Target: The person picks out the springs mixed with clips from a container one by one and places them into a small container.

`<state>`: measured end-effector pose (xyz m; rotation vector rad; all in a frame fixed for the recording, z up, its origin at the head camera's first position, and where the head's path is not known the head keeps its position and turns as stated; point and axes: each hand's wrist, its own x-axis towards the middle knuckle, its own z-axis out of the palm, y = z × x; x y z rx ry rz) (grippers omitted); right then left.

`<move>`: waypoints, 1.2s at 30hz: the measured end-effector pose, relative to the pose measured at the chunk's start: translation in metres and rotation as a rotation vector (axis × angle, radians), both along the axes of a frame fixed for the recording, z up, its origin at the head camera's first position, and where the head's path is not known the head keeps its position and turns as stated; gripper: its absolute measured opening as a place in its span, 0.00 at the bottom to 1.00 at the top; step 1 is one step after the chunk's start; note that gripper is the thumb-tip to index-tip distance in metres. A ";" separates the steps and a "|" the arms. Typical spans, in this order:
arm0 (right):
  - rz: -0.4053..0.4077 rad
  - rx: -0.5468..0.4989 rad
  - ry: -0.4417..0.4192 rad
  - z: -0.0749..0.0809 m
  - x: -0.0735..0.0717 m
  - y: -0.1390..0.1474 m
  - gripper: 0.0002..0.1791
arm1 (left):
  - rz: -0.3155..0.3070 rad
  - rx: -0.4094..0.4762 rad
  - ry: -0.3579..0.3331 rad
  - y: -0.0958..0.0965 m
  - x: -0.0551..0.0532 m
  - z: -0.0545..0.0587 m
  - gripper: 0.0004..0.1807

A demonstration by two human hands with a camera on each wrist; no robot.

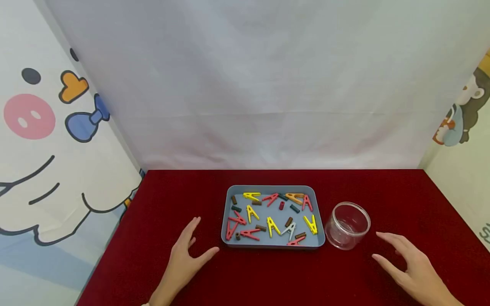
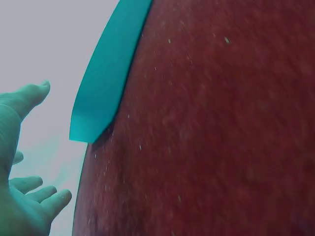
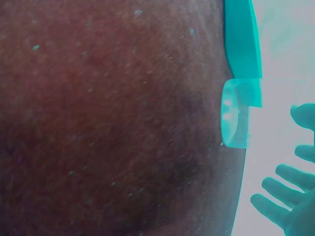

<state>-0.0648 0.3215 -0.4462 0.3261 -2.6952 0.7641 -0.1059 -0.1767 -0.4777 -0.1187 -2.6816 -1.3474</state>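
Note:
A grey-blue tray (image 1: 237, 221) lies on the table, holding small clips in red, yellow, orange and white, with brown and dark green springs scattered among them. Just right of the tray stands a clear round jar (image 1: 346, 229) without a lid; nothing shows inside it. My left hand (image 1: 183, 259) is left of the tray, fingers spread and thumb apart, touching nothing. On the other side, my right hand (image 1: 413, 263) hovers near the jar with relaxed fingers and holds nothing. Both wrist views show the tray's side (image 2: 101, 83), and the right one also shows the jar (image 3: 236, 113).
A dark red cloth (image 1: 291, 276) covers the table. Behind it hangs a plain white curtain (image 1: 268, 85). Printed cartoon panels stand at the left (image 1: 38, 170) and right (image 1: 467, 161).

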 end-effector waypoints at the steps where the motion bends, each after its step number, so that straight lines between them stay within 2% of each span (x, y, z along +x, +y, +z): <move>1: 0.014 -0.008 0.025 0.002 0.000 -0.001 0.28 | -0.006 0.032 0.012 0.002 -0.001 0.000 0.46; 6: 0.094 -0.052 0.123 0.012 0.001 -0.008 0.27 | -0.050 0.127 0.041 0.011 -0.003 0.002 0.43; 10: 0.138 -0.086 0.136 0.019 0.003 -0.013 0.27 | -0.073 0.179 0.037 0.016 -0.004 0.010 0.41; 14: 0.159 -0.106 0.122 0.025 0.004 -0.019 0.25 | -0.063 0.259 -0.011 0.021 -0.003 0.021 0.38; 17: 0.160 -0.125 0.106 0.028 0.006 -0.024 0.24 | -0.061 0.295 -0.058 0.026 -0.003 0.024 0.37; 20: 0.158 -0.166 0.092 0.031 0.009 -0.029 0.23 | -0.070 0.320 -0.087 0.031 -0.003 0.022 0.36; 27: 0.237 -0.219 0.192 0.036 0.006 -0.044 0.26 | -0.085 0.351 -0.087 0.036 -0.008 0.014 0.36; 33: 0.225 -0.218 0.106 0.039 0.005 -0.054 0.24 | -0.081 0.355 -0.080 0.036 -0.019 -0.009 0.37; 36: 0.236 -0.227 0.085 0.040 0.003 -0.058 0.23 | -0.084 0.343 -0.064 0.038 -0.023 -0.016 0.39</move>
